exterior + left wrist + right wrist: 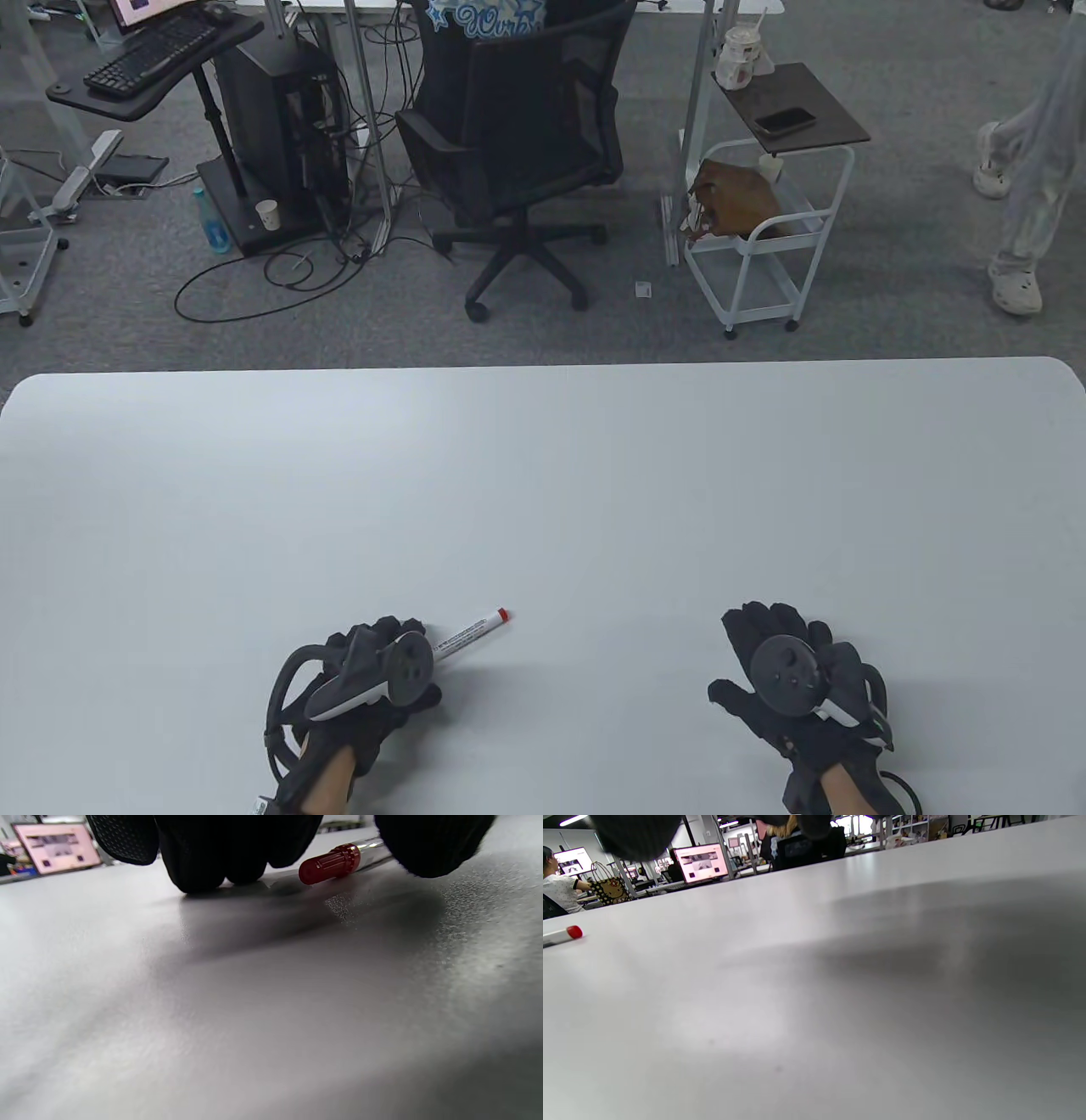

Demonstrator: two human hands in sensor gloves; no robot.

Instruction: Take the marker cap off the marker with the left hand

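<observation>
The room beyond is an office with grey carpet, a black mesh office chair (517,144) at the far centre, a white wire cart (764,246) far right and a keyboard stand (153,59) far left. The tabletop (543,475) is broad, white and matte with rounded far corners; up close in the wrist views it looks finely grained.

The right hand (793,679), in a black textured glove with a round dark tracker on its back, lies palm down on the near right of the tabletop, its fingers spread flat and holding nothing.

The left hand (373,675), gloved the same, is curled over the near end of the marker at the near left. In the left wrist view its fingers (203,853) press down on the tabletop around the barrel, though how firmly they grip it cannot be told.

The marker (468,632) is a slim white cylinder with printed text, lying flat and pointing far-right. Its ribbed red marker cap (330,863) sits on the end under the left hand.
</observation>
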